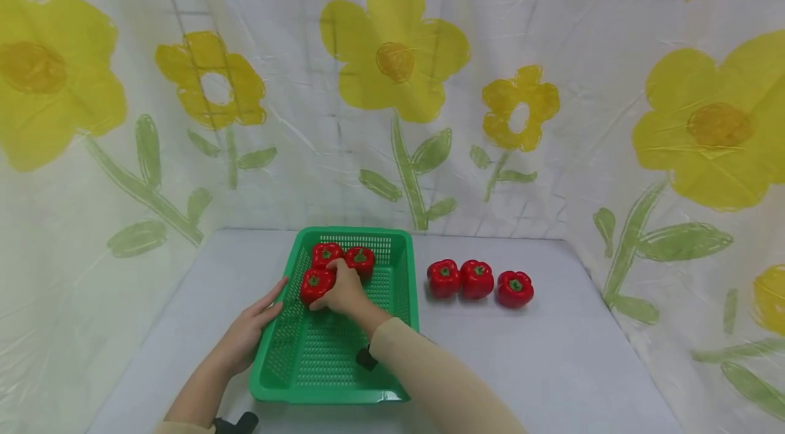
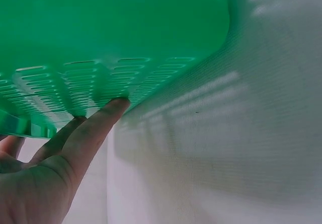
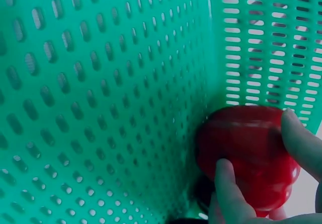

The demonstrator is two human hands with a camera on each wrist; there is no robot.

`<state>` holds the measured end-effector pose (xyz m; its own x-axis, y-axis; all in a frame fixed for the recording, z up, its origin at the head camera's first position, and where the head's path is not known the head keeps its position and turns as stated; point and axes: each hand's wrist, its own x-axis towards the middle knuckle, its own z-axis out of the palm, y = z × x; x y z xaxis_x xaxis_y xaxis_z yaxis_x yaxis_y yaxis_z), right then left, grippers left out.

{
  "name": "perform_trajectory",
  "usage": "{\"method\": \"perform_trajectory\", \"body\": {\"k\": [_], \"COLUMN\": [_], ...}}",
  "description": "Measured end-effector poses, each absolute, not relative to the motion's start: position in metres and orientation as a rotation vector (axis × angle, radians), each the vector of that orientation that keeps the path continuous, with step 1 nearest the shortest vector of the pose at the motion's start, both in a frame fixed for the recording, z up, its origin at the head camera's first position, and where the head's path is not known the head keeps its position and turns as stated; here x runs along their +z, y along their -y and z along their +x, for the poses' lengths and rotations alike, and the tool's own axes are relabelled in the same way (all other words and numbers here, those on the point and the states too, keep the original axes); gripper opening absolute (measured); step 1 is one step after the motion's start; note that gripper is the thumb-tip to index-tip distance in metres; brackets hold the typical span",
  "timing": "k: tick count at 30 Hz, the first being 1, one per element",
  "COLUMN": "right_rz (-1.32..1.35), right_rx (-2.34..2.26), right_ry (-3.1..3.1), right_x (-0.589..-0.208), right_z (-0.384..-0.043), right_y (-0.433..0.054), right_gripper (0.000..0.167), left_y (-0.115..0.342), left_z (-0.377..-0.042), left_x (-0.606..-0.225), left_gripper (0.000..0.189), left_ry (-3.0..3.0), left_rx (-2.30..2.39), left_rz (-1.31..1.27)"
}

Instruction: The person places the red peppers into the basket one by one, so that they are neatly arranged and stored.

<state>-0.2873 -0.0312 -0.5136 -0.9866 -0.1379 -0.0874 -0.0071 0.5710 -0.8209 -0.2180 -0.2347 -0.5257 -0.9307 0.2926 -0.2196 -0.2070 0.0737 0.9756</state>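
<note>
A green plastic basket (image 1: 334,394) with slotted walls stands on the table, holding red bell peppers in its far left part. My right hand (image 1: 345,292) reaches into it and grips the nearest bell pepper (image 1: 315,286) by the left wall, fingers and thumb on opposite sides. In the right wrist view that bell pepper (image 3: 246,153) is low by the basket's corner. Two more, a back-left bell pepper (image 1: 326,254) and another bell pepper (image 1: 360,261), sit beyond the hand. Outside the left wall, my left hand (image 1: 248,330) touches the basket with fairly straight fingers (image 2: 95,133).
Right of the basket, three red bell peppers stand in a row on the white table (image 1: 540,366): a left one (image 1: 443,277), a middle one (image 1: 476,279) and a right one (image 1: 515,289). Behind the table hangs a white curtain (image 1: 294,148) painted with yellow flowers.
</note>
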Motion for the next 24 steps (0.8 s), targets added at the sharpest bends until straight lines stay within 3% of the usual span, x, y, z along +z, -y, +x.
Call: {"method": "perform_trajectory", "body": {"k": [24], "right_rz": [-0.182], "right_rx": [-1.392], "right_ry": [-2.675], "right_x": [-0.483], "right_z": [-0.277], "right_y": [0.021], "right_gripper": [0.078], "left_y": [0.235], "left_z": [-0.217], "left_x": [-0.524], "left_gripper": [0.055], "left_ry": [-2.001], "left_rx": [1.915], "left_rz": [0.068]}}
